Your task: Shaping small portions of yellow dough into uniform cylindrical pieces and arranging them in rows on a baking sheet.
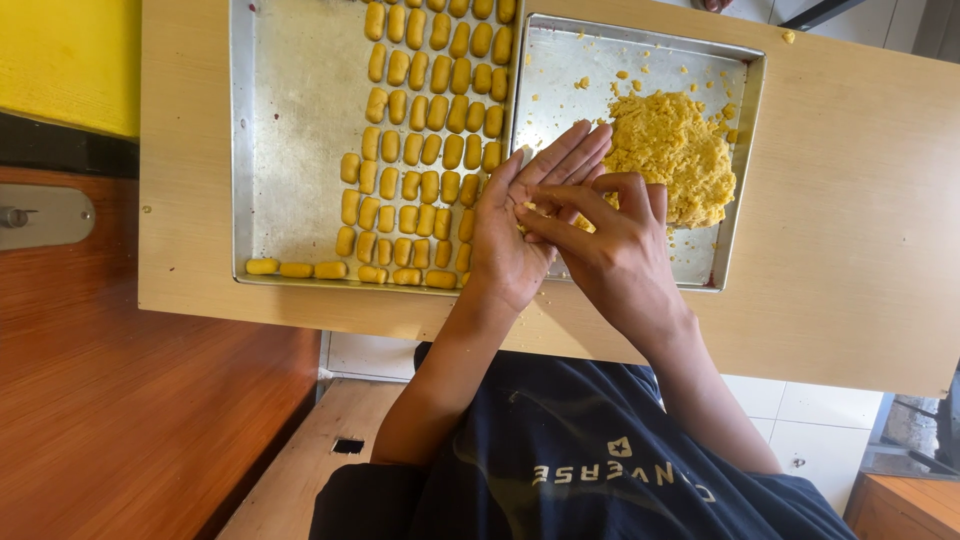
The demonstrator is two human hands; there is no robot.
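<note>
My left hand (515, 225) lies palm up with fingers stretched, over the gap between two metal trays. My right hand (610, 240) presses its fingers across that palm, and a small piece of yellow dough (528, 210) shows between them. A mound of crumbly yellow dough (672, 150) sits in the right tray (735, 190), just beyond my right hand. The left tray (290, 150) holds several rows of small oblong dough pieces (430, 150).
Both trays rest on a light wooden board (850, 220). A darker wooden surface (120, 400) lies to the left with a metal fitting (45, 215) on it. Dough crumbs are scattered in the right tray. My dark shirt fills the bottom of the view.
</note>
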